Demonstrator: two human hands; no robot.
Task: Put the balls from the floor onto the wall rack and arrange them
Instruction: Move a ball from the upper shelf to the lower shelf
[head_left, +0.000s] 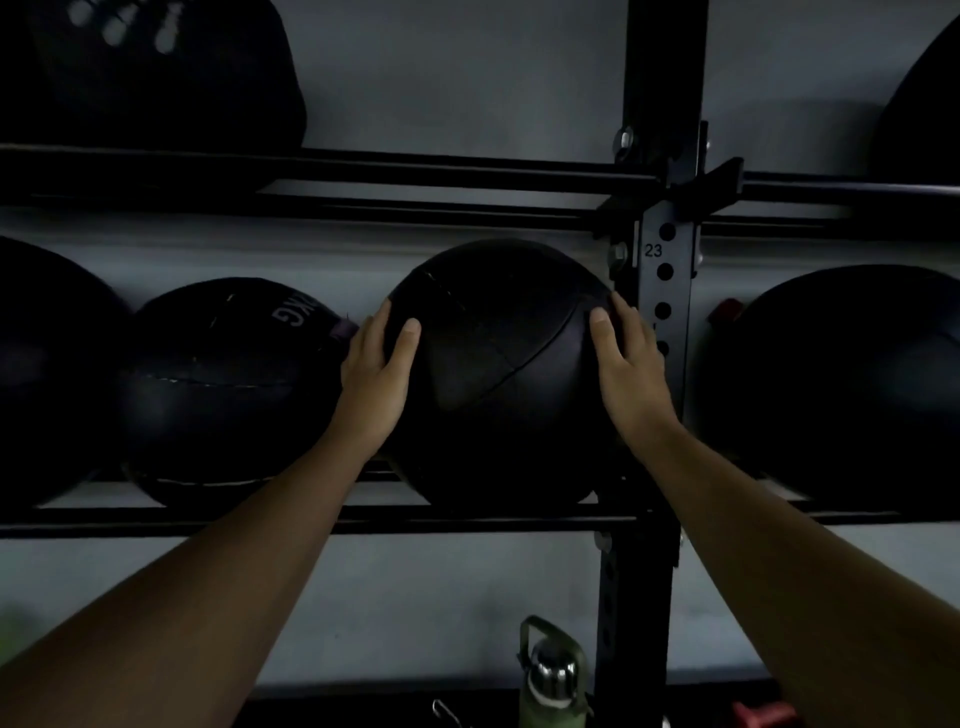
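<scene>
A large black medicine ball (498, 374) rests on the middle rails of the black wall rack (415, 519), just left of the upright post (665, 291). My left hand (376, 374) presses flat on the ball's left side, and my right hand (626, 369) presses on its right side, fingers spread over the curve. Both hands hold the ball between them. To its left a second black ball (223, 389) with "KG" lettering touches my left hand's back.
More black balls sit on the same rails at far left (47, 364) and right of the post (841, 379). Another ball (166, 73) rests on the upper rail (363, 171). A green bottle with a metal cap (553, 675) stands below by the post.
</scene>
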